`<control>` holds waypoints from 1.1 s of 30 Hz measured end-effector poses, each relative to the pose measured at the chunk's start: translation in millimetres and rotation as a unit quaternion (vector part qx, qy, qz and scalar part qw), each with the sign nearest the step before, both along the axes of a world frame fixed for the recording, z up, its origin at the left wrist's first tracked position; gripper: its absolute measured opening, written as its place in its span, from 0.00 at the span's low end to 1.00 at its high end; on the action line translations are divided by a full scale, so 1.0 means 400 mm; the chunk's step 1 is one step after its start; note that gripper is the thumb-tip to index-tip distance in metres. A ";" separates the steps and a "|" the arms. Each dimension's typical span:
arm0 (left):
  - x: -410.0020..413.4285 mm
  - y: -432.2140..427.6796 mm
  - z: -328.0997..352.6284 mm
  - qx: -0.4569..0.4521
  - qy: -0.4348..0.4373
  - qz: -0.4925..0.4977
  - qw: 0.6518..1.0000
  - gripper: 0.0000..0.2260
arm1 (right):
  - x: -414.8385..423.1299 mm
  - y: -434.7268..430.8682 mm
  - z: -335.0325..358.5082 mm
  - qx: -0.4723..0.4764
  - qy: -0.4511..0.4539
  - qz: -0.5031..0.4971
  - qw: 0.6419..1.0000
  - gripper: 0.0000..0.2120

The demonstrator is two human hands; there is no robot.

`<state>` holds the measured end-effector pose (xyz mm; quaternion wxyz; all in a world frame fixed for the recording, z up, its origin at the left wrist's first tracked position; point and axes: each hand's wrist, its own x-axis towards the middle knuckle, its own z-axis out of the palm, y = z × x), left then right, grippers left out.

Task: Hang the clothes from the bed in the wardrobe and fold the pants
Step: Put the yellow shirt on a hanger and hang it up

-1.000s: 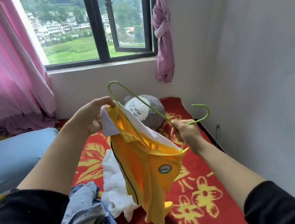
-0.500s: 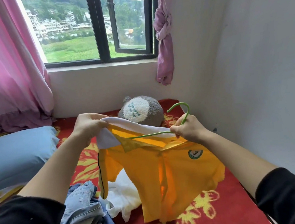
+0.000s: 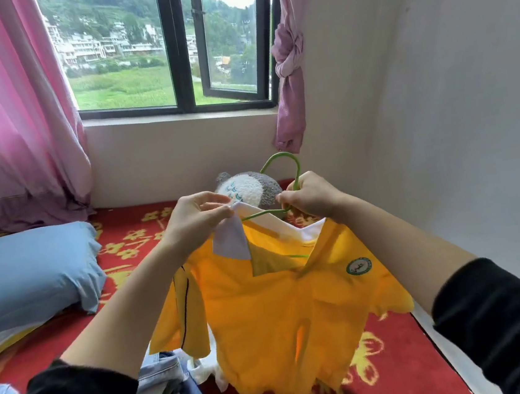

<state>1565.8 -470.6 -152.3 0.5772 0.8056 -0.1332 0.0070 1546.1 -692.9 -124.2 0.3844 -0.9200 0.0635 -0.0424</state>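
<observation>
A yellow polo shirt (image 3: 275,318) with a white collar and a round chest badge hangs in the air above the bed. A green wire hanger (image 3: 285,174) sits inside its neck, hook pointing up. My left hand (image 3: 194,218) pinches the left side of the white collar. My right hand (image 3: 309,196) grips the hanger at the base of its hook, next to the right side of the collar. Blue denim pants (image 3: 164,392) lie crumpled on the bed at the bottom, with a white garment (image 3: 207,369) partly hidden behind the shirt.
The bed has a red blanket (image 3: 398,372) with yellow flowers. A blue pillow (image 3: 30,271) lies at the left. A grey plush toy (image 3: 248,187) sits against the wall under the window. Pink curtains (image 3: 7,122) hang left; a white wall closes the right side.
The hanger has gone from tilted and half out of the shirt to level inside the neck. Both hands rose and drew closer together at the collar, and the shirt spread out flat.
</observation>
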 end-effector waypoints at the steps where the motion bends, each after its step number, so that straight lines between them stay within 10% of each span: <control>1: -0.002 0.001 -0.008 0.010 -0.027 0.022 0.999 0.07 | -0.003 0.005 0.005 0.009 0.003 0.000 1.000 0.11; 8: -0.082 -0.025 -0.045 0.066 -0.293 0.038 0.953 0.03 | -0.029 0.038 0.069 0.077 -0.008 0.012 0.997 0.12; 17: -0.141 -0.126 -0.151 0.290 -0.131 -0.131 0.939 0.20 | -0.071 0.127 0.147 0.091 -0.025 0.066 0.993 0.13; 33: -0.320 0.060 -0.137 0.389 0.001 -0.164 0.906 0.12 | -0.232 0.160 0.230 0.013 -0.059 0.156 0.986 0.12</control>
